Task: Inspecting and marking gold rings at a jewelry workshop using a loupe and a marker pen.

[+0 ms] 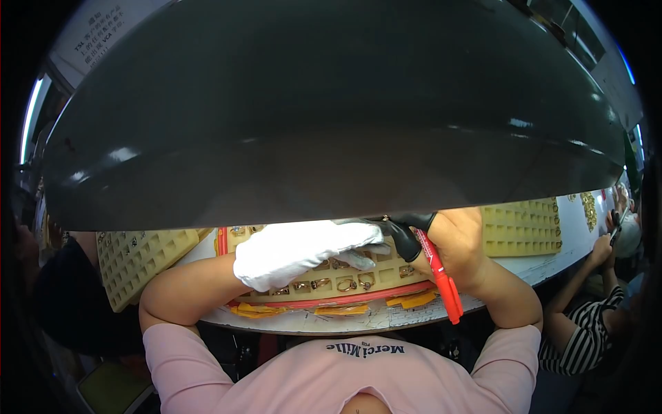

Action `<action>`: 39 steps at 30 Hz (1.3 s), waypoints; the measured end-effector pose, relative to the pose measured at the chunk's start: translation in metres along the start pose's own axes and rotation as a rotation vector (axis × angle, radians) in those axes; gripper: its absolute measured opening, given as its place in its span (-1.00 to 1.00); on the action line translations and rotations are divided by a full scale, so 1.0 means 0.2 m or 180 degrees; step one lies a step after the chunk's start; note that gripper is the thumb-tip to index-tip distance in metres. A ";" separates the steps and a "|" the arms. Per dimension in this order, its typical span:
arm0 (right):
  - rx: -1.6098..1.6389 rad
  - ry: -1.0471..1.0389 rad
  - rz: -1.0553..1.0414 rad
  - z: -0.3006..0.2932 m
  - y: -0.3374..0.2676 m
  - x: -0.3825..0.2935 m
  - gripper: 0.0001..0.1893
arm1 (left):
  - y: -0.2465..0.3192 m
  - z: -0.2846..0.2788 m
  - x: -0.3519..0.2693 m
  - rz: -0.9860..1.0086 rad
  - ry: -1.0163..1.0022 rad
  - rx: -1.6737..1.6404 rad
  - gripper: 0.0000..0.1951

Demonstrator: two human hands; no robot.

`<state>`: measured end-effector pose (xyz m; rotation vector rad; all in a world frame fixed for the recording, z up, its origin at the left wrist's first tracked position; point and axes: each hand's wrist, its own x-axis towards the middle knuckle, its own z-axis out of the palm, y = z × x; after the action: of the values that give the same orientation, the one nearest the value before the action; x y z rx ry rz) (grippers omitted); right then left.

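My left hand [310, 251], in a white glove with grey fingertips, reaches over a foam tray [331, 284] of rings in square slots. My right hand [452, 238] wears black finger cots and has a red marker pen [439, 277] in its grip, the capped end pointing down towards me. The fingers of both hands come close together just under the dark lamp hood, near a small piece of jewellery [385, 218] that is partly hidden. Several rings [346, 284] show along the tray's near rows. The hood's edge hides the tray's far part.
A large dark lamp hood [331, 129] covers the upper view. More foam trays lie at left [150, 264] and right [520, 227]. Gold jewellery [588, 211] is piled on the bench at right. A co-worker's hand [601, 250] with a tool is at far right; another person sits at left.
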<state>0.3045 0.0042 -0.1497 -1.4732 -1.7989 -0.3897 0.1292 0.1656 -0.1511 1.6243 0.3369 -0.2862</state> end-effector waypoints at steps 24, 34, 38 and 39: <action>0.0632 0.0029 0.0078 0.01 0.02 0.01 -0.68 | 0.09 0.02 -0.01 -0.0130 -0.0038 -0.0703 -0.51; 0.0463 -0.0214 0.0253 -0.01 0.04 0.00 -0.66 | 0.10 0.04 -0.01 -0.0069 0.0219 -0.1179 -0.55; 0.0940 -0.0305 0.0906 0.00 0.04 -0.05 -0.79 | 0.13 0.04 0.01 -0.0411 0.0328 -0.1034 -0.54; 0.1030 -0.0252 0.0949 0.01 0.03 -0.05 -0.78 | 0.14 0.05 0.01 -0.0438 0.0278 -0.1267 -0.53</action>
<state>0.3106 0.0003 -0.1596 -1.5063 -1.5795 0.1066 0.1417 0.1545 -0.1278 1.2256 0.5383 -0.2351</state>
